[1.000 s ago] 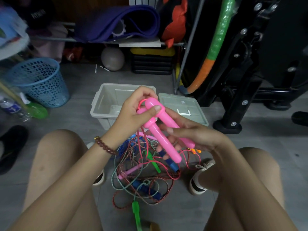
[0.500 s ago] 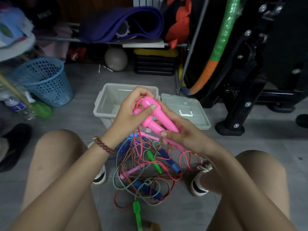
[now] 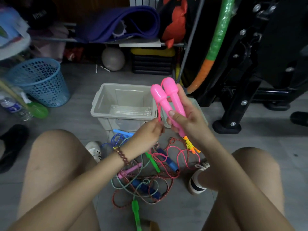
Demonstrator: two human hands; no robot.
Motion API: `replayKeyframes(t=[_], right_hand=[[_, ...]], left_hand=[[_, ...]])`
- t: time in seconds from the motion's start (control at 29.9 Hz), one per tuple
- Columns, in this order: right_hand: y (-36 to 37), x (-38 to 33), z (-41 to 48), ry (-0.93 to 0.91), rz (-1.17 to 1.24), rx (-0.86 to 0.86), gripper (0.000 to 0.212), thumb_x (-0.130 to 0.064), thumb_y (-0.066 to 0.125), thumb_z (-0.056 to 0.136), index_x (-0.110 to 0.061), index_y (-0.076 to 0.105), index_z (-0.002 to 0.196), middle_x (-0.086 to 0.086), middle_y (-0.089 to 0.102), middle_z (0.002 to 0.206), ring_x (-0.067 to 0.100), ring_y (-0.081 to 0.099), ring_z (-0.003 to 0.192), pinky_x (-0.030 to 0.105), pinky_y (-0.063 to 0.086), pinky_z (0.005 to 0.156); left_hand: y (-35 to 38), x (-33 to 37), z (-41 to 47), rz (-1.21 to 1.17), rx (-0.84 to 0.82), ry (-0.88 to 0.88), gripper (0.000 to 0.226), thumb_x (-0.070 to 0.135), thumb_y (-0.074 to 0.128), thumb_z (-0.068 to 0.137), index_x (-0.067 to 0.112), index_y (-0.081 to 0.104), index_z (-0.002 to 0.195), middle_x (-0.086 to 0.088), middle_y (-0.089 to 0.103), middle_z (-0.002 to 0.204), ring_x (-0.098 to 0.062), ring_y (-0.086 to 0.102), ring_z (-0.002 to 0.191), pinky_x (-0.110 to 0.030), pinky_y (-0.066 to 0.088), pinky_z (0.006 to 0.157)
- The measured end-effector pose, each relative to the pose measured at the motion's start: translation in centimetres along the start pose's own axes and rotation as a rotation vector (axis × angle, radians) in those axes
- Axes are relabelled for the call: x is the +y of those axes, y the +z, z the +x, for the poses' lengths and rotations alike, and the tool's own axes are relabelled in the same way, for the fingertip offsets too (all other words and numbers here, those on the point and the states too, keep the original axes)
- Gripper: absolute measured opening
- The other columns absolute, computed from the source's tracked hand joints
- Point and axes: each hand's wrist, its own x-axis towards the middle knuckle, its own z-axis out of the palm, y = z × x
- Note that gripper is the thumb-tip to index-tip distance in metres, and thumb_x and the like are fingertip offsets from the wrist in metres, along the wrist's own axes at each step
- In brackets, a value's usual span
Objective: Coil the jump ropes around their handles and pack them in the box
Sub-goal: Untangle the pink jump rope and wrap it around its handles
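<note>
Lettering on the dark cap [image 3: 40,14], top left, blurs past reading. The right hand [image 3: 191,120] grips two pink handles [image 3: 166,95] side by side over the right edge of the open box [image 3: 97,104] — the left hand [image 3: 148,132] pinches their cord [image 3: 159,114] just below; the lid [image 3: 197,105] is mostly hidden behind them.

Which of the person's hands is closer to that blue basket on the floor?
Left. The left hand, pinching the pink cord, is to the right of the blue basket; the right hand, gripping the pink handles, is farther right again.
</note>
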Motion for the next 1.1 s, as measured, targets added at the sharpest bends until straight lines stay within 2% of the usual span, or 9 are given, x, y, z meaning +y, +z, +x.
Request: replayKeyframes(t=[0.07,0.17,0.37,0.43,0.53,0.73,0.83,1.0,1.1], right_hand=[[0.2,0.8,0.3,-0.095,-0.295,0.066,0.07,0.0,0.053,0.092,-0.028,0.017,0.145,0.011,0.055,0.108,0.003,0.057,0.068,0.01,0.044,0.059],[0.0,1.9,0.4,-0.249,-0.671,0.059,0.071,-0.001,0.054,0.086,-0.01,0.02,0.148,0.012,0.047,0.123,0.01,0.045,0.107,0.002,0.03,0.088],[0.8,1.9,-0.4,-0.216,-0.991,-0.084,0.082,0.002,0.051,0.088,-0.033,0.011,0.15,-0.003,0.041,0.129,0.028,0.055,0.094,0.044,0.049,0.073],[0.8,1.7,-0.4,-0.19,-1.065,-0.136,0.083,0.0,0.05,0.088,-0.036,0.008,0.15,-0.005,0.041,0.128,0.031,0.057,0.089,0.047,0.05,0.065],[0.1,1.5,-0.3,-0.144,-1.043,-0.214,0.082,-0.003,0.052,0.089,-0.037,0.008,0.149,-0.002,0.043,0.129,0.031,0.056,0.099,0.047,0.05,0.074],[-0.4,1.6,-0.5,-0.053,-1.04,-0.438,0.081,-0.007,0.049,0.093,-0.035,-0.003,0.148,0.004,0.038,0.145,0.026,0.048,0.122,0.043,0.042,0.097],[-0.3,1.4,-0.6,-0.019,-0.982,-0.507,0.08,-0.011,0.049,0.093,-0.044,0.0,0.146,0.009,0.042,0.144,0.028,0.048,0.123,0.045,0.04,0.099],[0.7,1.8,-1.8,-0.004,-0.925,-0.542,0.039,-0.014,0.055,0.09,-0.018,0.034,0.122,0.008,0.059,0.103,0.023,0.057,0.089,0.044,0.047,0.08],[0.1,1.6,-1.7,0.02,-0.885,-0.583,0.035,-0.013,0.058,0.088,-0.017,0.038,0.116,0.005,0.059,0.102,0.021,0.056,0.09,0.045,0.046,0.082]], left_hand=[[0.2,0.7,-0.3,0.332,0.028,0.088,0.028,0.034,0.032,0.092,0.013,0.05,0.088,-0.011,0.062,0.082,-0.028,0.06,0.08,-0.04,0.047,0.07],[-0.5,2.1,-1.2,0.636,0.127,0.21,0.023,0.029,0.035,0.097,0.011,0.047,0.09,-0.017,0.062,0.087,-0.037,0.059,0.083,-0.035,0.038,0.063],[-3.1,2.6,-1.3,0.996,0.187,0.349,0.029,0.032,0.036,0.098,0.011,0.055,0.105,-0.01,0.065,0.094,-0.033,0.062,0.084,-0.036,0.041,0.067],[-4.0,2.5,-1.5,1.006,0.21,0.418,0.03,0.035,0.043,0.096,0.011,0.06,0.101,-0.008,0.067,0.086,-0.031,0.064,0.075,-0.032,0.04,0.06],[-5.0,2.1,-1.6,0.977,0.267,0.595,0.036,0.04,0.046,0.087,0.009,0.062,0.078,-0.006,0.063,0.062,-0.026,0.061,0.051,-0.025,0.038,0.042],[-5.9,1.5,-1.5,0.943,0.143,0.754,0.031,0.034,0.043,0.089,0.013,0.063,0.079,-0.004,0.059,0.077,-0.024,0.06,0.072,-0.031,0.049,0.051],[-6.6,1.7,-1.8,0.815,0.127,0.734,0.028,0.038,0.048,0.088,0.015,0.064,0.086,0.001,0.064,0.08,-0.021,0.062,0.072,-0.032,0.051,0.057],[-7.2,2.0,-1.8,0.6,0.098,0.576,0.026,0.047,0.056,0.076,0.022,0.063,0.075,0.014,0.058,0.064,-0.012,0.056,0.061,-0.031,0.047,0.058],[-6.5,2.0,-1.7,0.541,0.032,0.507,0.019,0.041,0.065,0.077,0.023,0.06,0.078,0.011,0.06,0.065,-0.009,0.055,0.062,-0.033,0.046,0.059]])
